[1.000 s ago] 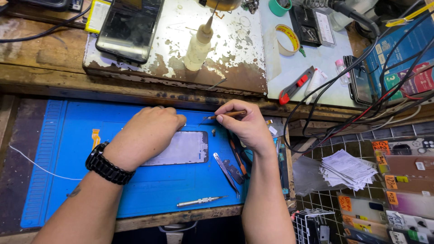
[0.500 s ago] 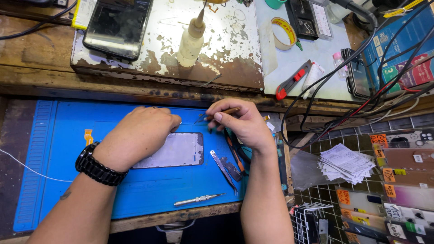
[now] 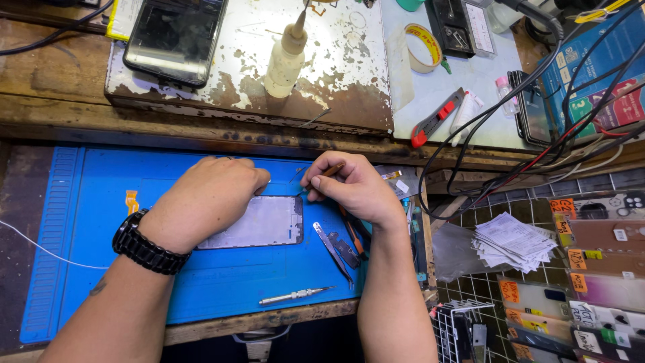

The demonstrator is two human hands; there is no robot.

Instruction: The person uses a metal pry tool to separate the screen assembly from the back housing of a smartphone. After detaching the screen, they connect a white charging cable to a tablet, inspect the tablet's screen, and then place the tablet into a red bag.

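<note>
While a blue work mat point(image 3: 201, 282) covers most of the wooden bench, a thin grey phone frame point(image 3: 259, 222) lies flat near its middle, top edge toward the rusty white metal plate point(image 3: 336, 81) at the back of the bench. The left hand point(image 3: 201, 202), with a black wristwatch point(image 3: 144, 243) on its wrist, rests palm down over the frame's left part, fingers curled at its upper edge, pinning it to the mat. The right hand point(image 3: 353, 185) is closed in a pinch on a slim brown-handled tool point(image 3: 330, 171), its tip meeting the frame's upper right corner.

Judging by its look, the frame is light, stiff but very thin, so it would likely bend or crack if twisted; its edges seem the safest place to hold, with flat pressure rather than a squeeze. The tool looks light and narrow, best held close to the tip.

Tweezers point(image 3: 334, 251) lie just right of the frame, and a small silver screwdriver point(image 3: 293, 295) rests near the mat's front edge. A cream glue bottle point(image 3: 286, 57) stands on the plate, beside a dark phone point(image 3: 176, 39).
</note>
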